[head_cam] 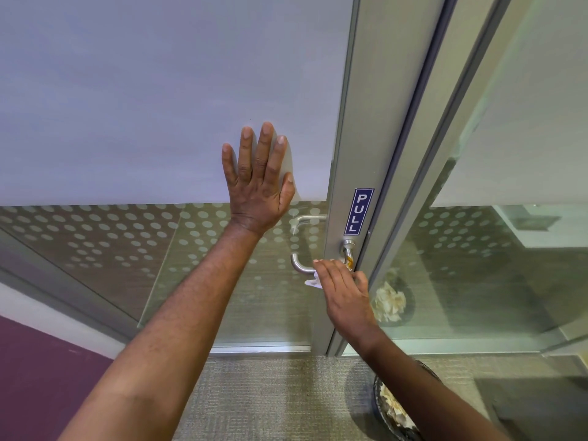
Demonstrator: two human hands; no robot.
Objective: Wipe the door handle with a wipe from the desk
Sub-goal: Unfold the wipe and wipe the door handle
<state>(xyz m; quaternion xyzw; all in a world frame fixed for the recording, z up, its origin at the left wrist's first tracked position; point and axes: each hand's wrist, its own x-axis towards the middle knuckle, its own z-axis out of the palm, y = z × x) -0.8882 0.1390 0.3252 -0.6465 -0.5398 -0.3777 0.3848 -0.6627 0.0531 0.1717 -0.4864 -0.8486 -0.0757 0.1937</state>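
A brushed-metal lever door handle [298, 265] juts from the aluminium stile of a frosted glass door [159, 106], below a blue PULL sticker [359, 211]. An orange-brown smear shows on the handle's neck near the stile. My right hand [342, 292] is closed around the middle of the lever, pressing a white wipe [312, 280] against it; only a crumpled corner of the wipe pokes out beneath my fingers. My left hand [257, 183] lies flat on the frosted pane with fingers spread, above and left of the handle.
A dark mesh waste bin [394, 409] holding crumpled paper stands on the grey carpet at the door's foot, under my right forearm; its reflection shows in the glass side panel [477, 281] on the right. A purple wall runs along the lower left.
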